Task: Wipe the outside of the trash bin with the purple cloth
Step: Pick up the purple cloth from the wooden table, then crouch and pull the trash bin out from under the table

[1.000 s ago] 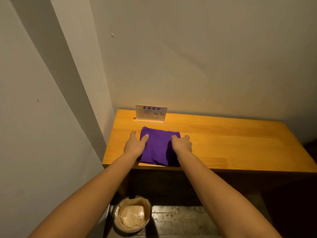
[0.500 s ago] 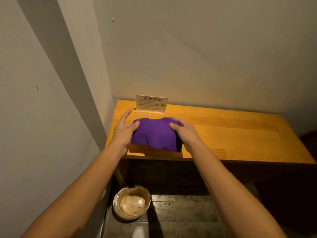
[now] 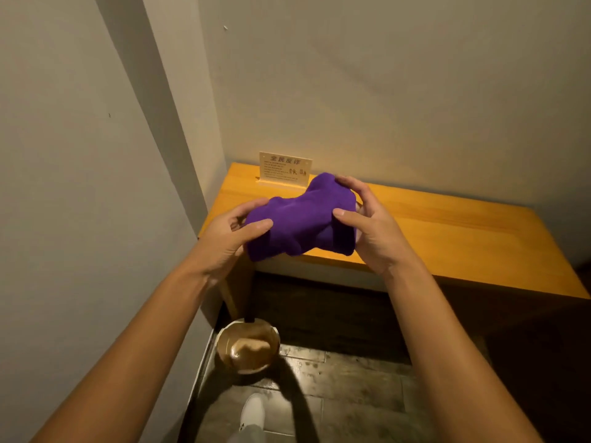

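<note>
On the far left, a bare wall (image 3: 80, 219) closes that side off; little room for sideways movement is left there. At its foot, on the dark floor (image 3: 351, 388) in the corner, the bin (image 3: 248, 350) stands upright with its mouth open to the camera. It is tucked beside the table leg and partly under the table's left end, so only its near and right sides appear freely reachable; the wall side would probably be tight. A shoe (image 3: 252, 410) is seen just in front of it.

Above, the left hand (image 3: 228, 241) is closed on the cloth (image 3: 299, 219), thumb on top and fingers beneath its left end. The cloth is held bunched and clear of the table (image 3: 447, 238), over the front edge, sagging between the two grips. It seems to be gathered into a pad for wiping; that is a judgement only. The right hand (image 3: 367, 225) is clamped on the right end, thumb in front and fingers curled over the top.

Behind the cloth, a small sign (image 3: 284, 169) stands at the back edge by the wall. To the right, the tabletop is bare, and dark open floor lies under it. The bin is not yet touched, so lowering past the table edge is likely called for.
</note>
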`<act>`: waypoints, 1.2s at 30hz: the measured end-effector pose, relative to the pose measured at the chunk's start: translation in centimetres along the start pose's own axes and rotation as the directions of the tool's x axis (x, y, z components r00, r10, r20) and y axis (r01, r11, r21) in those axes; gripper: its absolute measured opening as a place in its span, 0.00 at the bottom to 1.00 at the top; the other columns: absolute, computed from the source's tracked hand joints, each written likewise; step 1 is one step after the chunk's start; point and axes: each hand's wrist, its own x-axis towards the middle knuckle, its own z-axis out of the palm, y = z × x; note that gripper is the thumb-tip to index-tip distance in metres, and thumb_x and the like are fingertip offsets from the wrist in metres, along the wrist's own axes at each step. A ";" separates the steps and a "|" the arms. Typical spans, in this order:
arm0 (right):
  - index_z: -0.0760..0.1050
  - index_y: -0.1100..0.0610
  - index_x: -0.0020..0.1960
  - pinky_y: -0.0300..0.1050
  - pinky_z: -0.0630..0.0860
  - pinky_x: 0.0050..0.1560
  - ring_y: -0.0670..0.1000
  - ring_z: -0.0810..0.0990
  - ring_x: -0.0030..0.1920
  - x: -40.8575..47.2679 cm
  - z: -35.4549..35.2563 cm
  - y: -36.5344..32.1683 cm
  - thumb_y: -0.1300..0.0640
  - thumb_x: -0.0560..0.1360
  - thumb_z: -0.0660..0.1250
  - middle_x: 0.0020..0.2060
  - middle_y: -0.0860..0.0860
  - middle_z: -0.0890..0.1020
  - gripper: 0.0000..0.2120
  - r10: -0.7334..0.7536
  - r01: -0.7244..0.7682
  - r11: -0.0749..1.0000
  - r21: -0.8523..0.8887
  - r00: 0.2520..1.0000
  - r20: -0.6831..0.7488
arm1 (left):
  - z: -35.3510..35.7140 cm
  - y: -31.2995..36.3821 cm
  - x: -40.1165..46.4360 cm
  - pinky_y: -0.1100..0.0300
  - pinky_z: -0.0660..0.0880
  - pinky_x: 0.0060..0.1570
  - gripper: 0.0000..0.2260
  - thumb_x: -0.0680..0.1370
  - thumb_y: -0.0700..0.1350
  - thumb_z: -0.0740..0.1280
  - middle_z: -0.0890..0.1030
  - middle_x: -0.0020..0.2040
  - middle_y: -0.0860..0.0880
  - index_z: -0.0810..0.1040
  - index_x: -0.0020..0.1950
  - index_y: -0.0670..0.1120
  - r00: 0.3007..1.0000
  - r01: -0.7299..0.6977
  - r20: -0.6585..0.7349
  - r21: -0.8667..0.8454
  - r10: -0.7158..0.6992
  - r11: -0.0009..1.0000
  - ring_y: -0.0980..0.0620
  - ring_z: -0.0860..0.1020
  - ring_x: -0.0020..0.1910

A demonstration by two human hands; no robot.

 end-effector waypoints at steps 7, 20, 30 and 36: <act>0.77 0.53 0.68 0.45 0.81 0.49 0.53 0.85 0.53 -6.4 -1.3 1.7 0.64 0.81 0.67 0.56 0.54 0.86 0.17 0.049 -0.049 0.999 0.000 0.987 0.150 | 6.2 -4.9 -7.1 0.64 0.79 0.50 0.31 0.77 0.44 0.73 0.78 0.66 0.48 0.65 0.78 0.47 0.975 -0.015 -0.208 0.302 0.081 0.953 0.57 0.82 0.57; 0.71 0.42 0.74 0.47 0.82 0.56 0.53 0.86 0.55 -11.8 -2.3 5.9 0.53 0.79 0.73 0.50 0.51 0.87 0.26 0.336 -0.126 0.845 -0.520 0.882 0.331 | 10.4 -9.9 -14.9 0.54 0.82 0.52 0.21 0.75 0.55 0.74 0.84 0.59 0.54 0.76 0.66 0.54 0.993 0.109 0.018 0.301 -0.120 0.947 0.52 0.83 0.57; 0.78 0.48 0.66 0.38 0.77 0.57 0.41 0.80 0.59 -16.1 0.7 12.0 0.50 0.76 0.75 0.59 0.44 0.83 0.20 -0.143 -0.068 0.673 -0.736 0.965 -0.221 | 6.5 -13.7 -16.6 0.52 0.82 0.51 0.20 0.74 0.50 0.77 0.86 0.56 0.52 0.79 0.64 0.52 0.927 0.362 -0.101 -0.010 -0.361 0.932 0.48 0.84 0.57; 0.73 0.39 0.72 0.27 0.74 0.46 0.26 0.75 0.54 -21.0 5.5 20.0 0.30 0.75 0.60 0.59 0.30 0.76 0.29 0.230 -0.382 0.880 -0.282 0.863 -0.449 | 5.9 -15.7 -15.8 0.43 0.81 0.52 0.16 0.76 0.59 0.70 0.84 0.50 0.51 0.79 0.56 0.50 0.955 0.272 -0.267 0.607 -0.131 0.747 0.50 0.83 0.48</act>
